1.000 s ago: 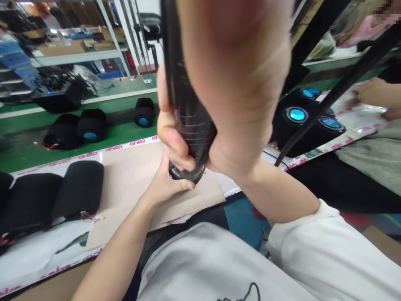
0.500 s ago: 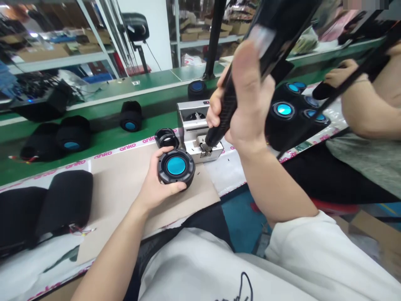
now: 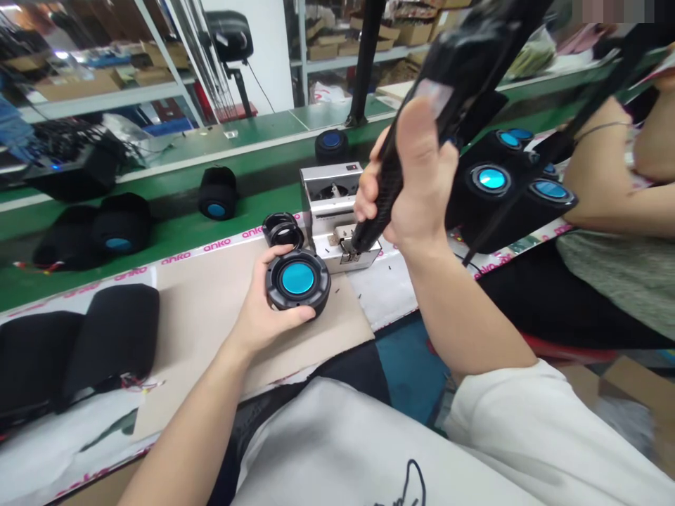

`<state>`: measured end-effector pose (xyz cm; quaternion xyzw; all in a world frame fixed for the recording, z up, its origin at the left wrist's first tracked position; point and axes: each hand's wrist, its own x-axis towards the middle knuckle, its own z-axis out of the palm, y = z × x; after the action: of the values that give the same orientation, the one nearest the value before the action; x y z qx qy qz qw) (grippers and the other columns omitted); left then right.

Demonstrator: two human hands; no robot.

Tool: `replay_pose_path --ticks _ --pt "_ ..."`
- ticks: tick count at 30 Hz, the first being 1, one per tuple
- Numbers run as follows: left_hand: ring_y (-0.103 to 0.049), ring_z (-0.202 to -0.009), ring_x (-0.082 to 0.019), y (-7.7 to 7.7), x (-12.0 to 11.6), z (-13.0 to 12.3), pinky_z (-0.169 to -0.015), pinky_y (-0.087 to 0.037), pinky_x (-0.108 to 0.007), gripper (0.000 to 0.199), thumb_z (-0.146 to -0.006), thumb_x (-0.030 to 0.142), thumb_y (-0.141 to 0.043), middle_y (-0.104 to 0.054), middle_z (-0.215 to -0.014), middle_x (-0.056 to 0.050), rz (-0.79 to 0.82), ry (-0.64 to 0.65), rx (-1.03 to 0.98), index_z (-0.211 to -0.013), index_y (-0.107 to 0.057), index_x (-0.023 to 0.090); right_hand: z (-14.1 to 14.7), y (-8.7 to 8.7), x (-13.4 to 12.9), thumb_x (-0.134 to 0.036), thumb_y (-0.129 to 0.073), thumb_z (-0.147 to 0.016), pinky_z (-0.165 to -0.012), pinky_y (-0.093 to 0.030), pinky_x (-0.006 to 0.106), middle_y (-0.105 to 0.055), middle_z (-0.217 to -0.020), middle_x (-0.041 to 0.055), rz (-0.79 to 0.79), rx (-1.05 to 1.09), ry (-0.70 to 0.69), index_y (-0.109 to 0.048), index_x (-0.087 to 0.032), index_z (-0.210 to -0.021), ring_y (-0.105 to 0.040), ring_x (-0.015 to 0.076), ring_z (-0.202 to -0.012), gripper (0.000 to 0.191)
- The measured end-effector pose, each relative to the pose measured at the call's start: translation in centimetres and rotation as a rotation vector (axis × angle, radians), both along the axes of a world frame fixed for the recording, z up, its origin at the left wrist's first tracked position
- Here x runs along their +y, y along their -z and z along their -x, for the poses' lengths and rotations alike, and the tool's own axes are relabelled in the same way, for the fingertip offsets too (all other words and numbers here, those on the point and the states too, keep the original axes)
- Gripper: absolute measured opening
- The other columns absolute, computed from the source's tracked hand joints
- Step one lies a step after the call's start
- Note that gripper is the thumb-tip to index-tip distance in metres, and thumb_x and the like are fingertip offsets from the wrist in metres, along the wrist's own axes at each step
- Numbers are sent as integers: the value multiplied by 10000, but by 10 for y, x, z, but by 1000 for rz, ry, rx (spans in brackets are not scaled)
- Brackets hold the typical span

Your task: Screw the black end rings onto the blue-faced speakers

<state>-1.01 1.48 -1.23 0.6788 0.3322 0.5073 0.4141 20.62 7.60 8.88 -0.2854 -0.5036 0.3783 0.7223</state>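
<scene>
My left hand (image 3: 264,302) is closed around a round black speaker (image 3: 298,279) with a blue centre, its face turned up over the cardboard sheet (image 3: 211,309). In my right hand (image 3: 422,176) is a black electric screwdriver (image 3: 387,183), held tilted with fingers wrapped round its grip. Its tip is down at the front of a silver screw feeder (image 3: 342,253); the tip itself is hard to make out. A black ring-shaped part (image 3: 283,230) lies just behind the speaker, beside the feeder. Small dark screws (image 3: 337,291) are scattered near the feeder.
Black fabric-covered speaker bodies (image 3: 113,337) lie at the left, with others (image 3: 217,193) on the green bench behind. Several blue-centred speakers (image 3: 490,179) stand at the right, near a co-worker's arm (image 3: 606,161). A black post (image 3: 365,70) rises behind the feeder.
The view has shifted slightly. At the right, the co-worker's arm and the blue-centred speakers have moved. My hands keep their hold, with the screwdriver still at the feeder.
</scene>
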Motion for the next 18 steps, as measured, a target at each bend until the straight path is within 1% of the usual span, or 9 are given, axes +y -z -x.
replay_pose_path --ticks 2,4,7,9,10,12,15,16,18 --pt "-737 -1169 -286 1 0 0 -1003 -580 -396 898 -725 626 -950 -714 -1289 -83 0 2 -7 -1415 -497 270 1 -1 3 -904 -702 -824 -343 -301 307 -495 -514 -68 -32 8 48 -559 -252 -788 -440 125 -370 668" --pt "-733 -1184 -285 1 0 1 -1016 -573 -394 897 -725 610 -957 -715 -1297 -82 4 8 -13 -1418 -499 272 2 3 12 -923 -690 -808 -355 -288 308 -501 -510 -79 -38 -15 43 -561 -263 -813 -430 122 -371 672" --pt "-731 -1200 -287 2 0 1 -1031 -568 -397 896 -726 599 -960 -715 -1306 -85 6 22 -23 -1421 -498 272 3 15 30 -968 -733 -665 -368 -223 297 -483 -474 -104 33 -63 21 -542 -280 -818 -366 100 -357 731" --pt "-726 -1211 -296 3 1 1 -1041 -565 -407 903 -721 603 -960 -711 -1318 -92 5 20 -27 -1422 -499 269 2 20 35 -955 -781 -594 -375 -198 285 -469 -449 -114 67 -78 21 -525 -278 -801 -338 85 -355 752" --pt "-724 -1217 -300 4 1 1 -1046 -563 -411 908 -716 604 -962 -709 -1324 -96 7 17 -29 -1422 -500 267 1 22 34 -940 -793 -609 -370 -207 279 -477 -451 -111 69 -84 12 -517 -273 -791 -350 84 -354 745" --pt "-720 -1224 -303 5 0 1 -1053 -561 -415 915 -710 597 -968 -707 -1331 -99 21 13 -37 -1424 -501 268 0 19 24 -905 -779 -710 -346 -253 272 -507 -470 -90 69 -105 -26 -505 -256 -764 -401 96 -345 706" --pt "-717 -1239 -307 5 -1 0 -1065 -561 -424 926 -705 582 -977 -705 -1343 -102 62 25 -48 -1433 -493 275 1 -1 -1 -779 -726 -888 -301 -288 275 -512 -495 -69 16 -51 -52 -529 -234 -755 -423 115 -329 595" --pt "-715 -1245 -310 5 -2 0 -1073 -560 -431 932 -705 580 -978 -703 -1349 -104 79 33 -48 -1439 -489 278 3 -12 -9 -700 -678 -957 -300 -303 276 -513 -508 -65 -47 -10 -74 -550 -231 -776 -418 120 -340 518" --pt "-708 -1263 -319 5 -3 0 -1092 -555 -445 948 -698 577 -983 -696 -1365 -109 104 48 -50 -1447 -483 281 11 -40 -25 -521 -539 -1048 -349 -391 268 -512 -555 -60 -152 46 -149 -575 -232 -843 -432 127 -403 357"
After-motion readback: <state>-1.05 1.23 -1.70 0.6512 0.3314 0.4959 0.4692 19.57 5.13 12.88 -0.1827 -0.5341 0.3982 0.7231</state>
